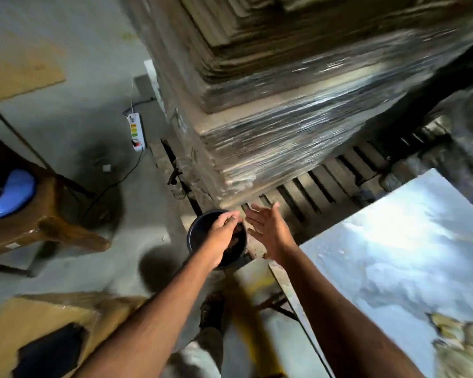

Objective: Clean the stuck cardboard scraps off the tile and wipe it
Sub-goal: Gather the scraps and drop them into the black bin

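Note:
A glossy grey-white tile (399, 255) lies at the right, with a patch of brownish stuck cardboard scraps (459, 345) at its near right corner. A small black bucket (197, 236) stands on the floor just left of the tile's far corner. My left hand (221, 236) hovers over the bucket with curled fingers pinching brown scraps at the fingertips. My right hand (268, 227) is beside it, to the right of the bucket, fingers spread and straight, holding nothing. The picture is motion-blurred.
A tall wrapped stack of boards (271, 91) on a slatted wooden pallet (325, 184) rises behind the bucket. A brown stool (49, 222) with a blue item stands left, a power strip (135, 132) lies on the floor, and torn cardboard (38, 331) lies near left.

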The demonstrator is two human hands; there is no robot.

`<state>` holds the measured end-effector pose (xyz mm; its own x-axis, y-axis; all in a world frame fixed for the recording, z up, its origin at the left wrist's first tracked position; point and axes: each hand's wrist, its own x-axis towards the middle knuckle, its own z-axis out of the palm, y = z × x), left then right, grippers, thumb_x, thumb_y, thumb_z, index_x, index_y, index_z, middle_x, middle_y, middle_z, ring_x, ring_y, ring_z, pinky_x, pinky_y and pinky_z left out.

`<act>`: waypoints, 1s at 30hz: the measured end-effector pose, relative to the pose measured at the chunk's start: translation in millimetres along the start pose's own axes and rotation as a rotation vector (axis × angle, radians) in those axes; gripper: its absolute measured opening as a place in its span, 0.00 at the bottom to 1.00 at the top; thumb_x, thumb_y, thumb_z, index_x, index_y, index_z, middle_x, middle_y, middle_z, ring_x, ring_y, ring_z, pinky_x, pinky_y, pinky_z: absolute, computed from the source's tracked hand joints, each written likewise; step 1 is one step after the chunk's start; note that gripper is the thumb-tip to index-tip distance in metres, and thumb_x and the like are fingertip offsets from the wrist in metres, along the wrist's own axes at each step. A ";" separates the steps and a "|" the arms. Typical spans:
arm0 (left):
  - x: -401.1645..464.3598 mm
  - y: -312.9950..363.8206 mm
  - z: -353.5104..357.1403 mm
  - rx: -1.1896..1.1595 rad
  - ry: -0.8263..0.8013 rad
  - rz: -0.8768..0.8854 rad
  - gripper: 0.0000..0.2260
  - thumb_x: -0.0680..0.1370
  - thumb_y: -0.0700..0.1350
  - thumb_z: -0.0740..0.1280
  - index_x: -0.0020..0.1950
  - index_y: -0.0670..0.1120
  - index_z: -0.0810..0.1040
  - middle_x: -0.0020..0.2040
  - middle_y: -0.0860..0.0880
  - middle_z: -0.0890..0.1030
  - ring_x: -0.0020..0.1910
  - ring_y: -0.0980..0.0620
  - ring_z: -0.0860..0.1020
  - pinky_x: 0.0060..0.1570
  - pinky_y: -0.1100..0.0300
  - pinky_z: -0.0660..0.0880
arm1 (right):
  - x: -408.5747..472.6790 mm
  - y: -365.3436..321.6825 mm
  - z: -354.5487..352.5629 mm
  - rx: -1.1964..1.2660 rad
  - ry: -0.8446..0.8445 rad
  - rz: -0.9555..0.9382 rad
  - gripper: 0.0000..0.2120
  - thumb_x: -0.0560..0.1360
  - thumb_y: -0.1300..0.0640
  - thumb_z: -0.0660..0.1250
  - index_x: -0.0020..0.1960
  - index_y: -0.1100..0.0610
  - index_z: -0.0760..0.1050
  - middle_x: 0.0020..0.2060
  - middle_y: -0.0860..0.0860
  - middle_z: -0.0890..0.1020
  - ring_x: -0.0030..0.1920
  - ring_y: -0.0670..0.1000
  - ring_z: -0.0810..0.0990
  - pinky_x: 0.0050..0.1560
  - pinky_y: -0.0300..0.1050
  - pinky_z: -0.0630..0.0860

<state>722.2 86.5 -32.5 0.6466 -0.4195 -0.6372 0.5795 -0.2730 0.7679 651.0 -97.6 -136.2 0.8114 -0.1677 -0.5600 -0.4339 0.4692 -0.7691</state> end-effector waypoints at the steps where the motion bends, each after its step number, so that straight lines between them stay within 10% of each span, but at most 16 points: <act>1: -17.0 9.2 14.5 0.001 -0.032 0.023 0.09 0.84 0.46 0.59 0.60 0.51 0.76 0.60 0.51 0.80 0.59 0.52 0.77 0.62 0.55 0.71 | -32.9 -25.2 8.5 0.001 0.088 -0.026 0.39 0.71 0.22 0.54 0.68 0.49 0.75 0.65 0.52 0.79 0.66 0.55 0.77 0.70 0.64 0.66; 15: -192.1 -41.4 237.9 0.461 -0.573 0.093 0.07 0.83 0.50 0.59 0.54 0.52 0.75 0.51 0.53 0.79 0.50 0.54 0.77 0.50 0.56 0.73 | -406.1 -25.2 -85.3 -0.165 0.823 -0.667 0.09 0.83 0.60 0.60 0.52 0.60 0.79 0.45 0.55 0.84 0.41 0.45 0.82 0.40 0.37 0.74; 25: -240.3 -104.7 326.3 0.721 -0.764 0.054 0.08 0.83 0.50 0.60 0.57 0.49 0.75 0.54 0.50 0.80 0.49 0.54 0.78 0.50 0.56 0.72 | -501.7 72.1 -157.7 -0.143 1.207 -0.651 0.10 0.79 0.53 0.63 0.49 0.54 0.82 0.42 0.53 0.85 0.45 0.57 0.84 0.47 0.58 0.81; 30: -235.7 -134.3 340.6 0.822 -0.749 0.188 0.08 0.83 0.46 0.60 0.59 0.46 0.76 0.52 0.46 0.78 0.46 0.53 0.74 0.41 0.62 0.71 | -530.4 129.7 -153.3 -0.405 1.430 -0.565 0.03 0.77 0.59 0.68 0.45 0.53 0.78 0.38 0.48 0.80 0.39 0.49 0.78 0.39 0.48 0.76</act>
<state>322.9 -72.8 37.3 0.0683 -0.8520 -0.5191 -0.1772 -0.5224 0.8341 104.3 -80.7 13.8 -0.0224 -0.9838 0.1778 -0.4777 -0.1457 -0.8663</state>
